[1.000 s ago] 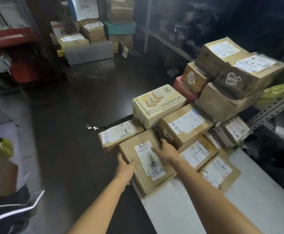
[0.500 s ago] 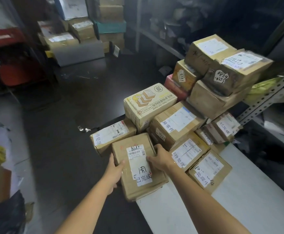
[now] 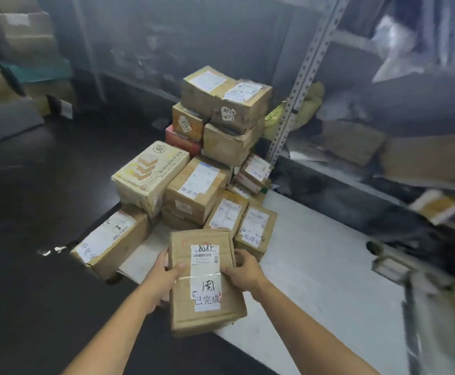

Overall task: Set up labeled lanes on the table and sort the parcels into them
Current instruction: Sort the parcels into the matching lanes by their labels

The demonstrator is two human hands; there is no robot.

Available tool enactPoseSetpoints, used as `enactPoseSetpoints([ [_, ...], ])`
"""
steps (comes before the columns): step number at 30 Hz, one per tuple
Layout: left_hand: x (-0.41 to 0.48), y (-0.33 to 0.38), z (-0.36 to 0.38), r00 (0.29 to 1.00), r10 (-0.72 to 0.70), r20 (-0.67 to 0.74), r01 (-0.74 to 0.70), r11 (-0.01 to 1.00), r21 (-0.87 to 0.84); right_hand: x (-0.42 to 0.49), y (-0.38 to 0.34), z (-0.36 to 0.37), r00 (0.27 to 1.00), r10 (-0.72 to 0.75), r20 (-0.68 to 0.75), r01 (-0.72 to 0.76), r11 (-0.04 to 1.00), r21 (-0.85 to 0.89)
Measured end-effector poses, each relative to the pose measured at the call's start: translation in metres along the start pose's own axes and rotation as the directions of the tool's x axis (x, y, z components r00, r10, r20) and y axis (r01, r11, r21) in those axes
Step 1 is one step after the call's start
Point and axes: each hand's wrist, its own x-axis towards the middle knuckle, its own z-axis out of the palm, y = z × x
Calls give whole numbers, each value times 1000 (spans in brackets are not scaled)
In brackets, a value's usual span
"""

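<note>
White table (image 3: 315, 266) | parcel (image 3: 206, 282) long axis points straight away | left hand (image 3: 164, 277), right hand (image 3: 244, 272) clamped on its sides

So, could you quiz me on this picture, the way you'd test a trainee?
1. True or false: only the left hand grips the parcel; the right hand is free.
2. Where is the red box? A) in the stack at the far end of the table B) on the floor C) in the hands
3. Fill in: the table top is ____.
Key: 1 false, both hands grip it; 2 A; 3 white.
</note>
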Motion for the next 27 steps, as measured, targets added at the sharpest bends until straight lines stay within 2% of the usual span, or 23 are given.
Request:
enactPoseSetpoints([
  [6,-26,24,75,979,41,200,-71,987,145,-42,51,-82,982,115,-152,-101,990,98],
  [13,-58,50,179,934,74,349,-184,939,292,-103,108,-172,938,205,-279,-141,963,231],
  [21,-112,82,324,869,141,475,-341,865,368,-164,178,-292,881,222,-417,-62,929,364],
  [27,-172,118,441,802,206,561,-458,814,357,-212,223,-414,840,141,-525,71,929,364],
])
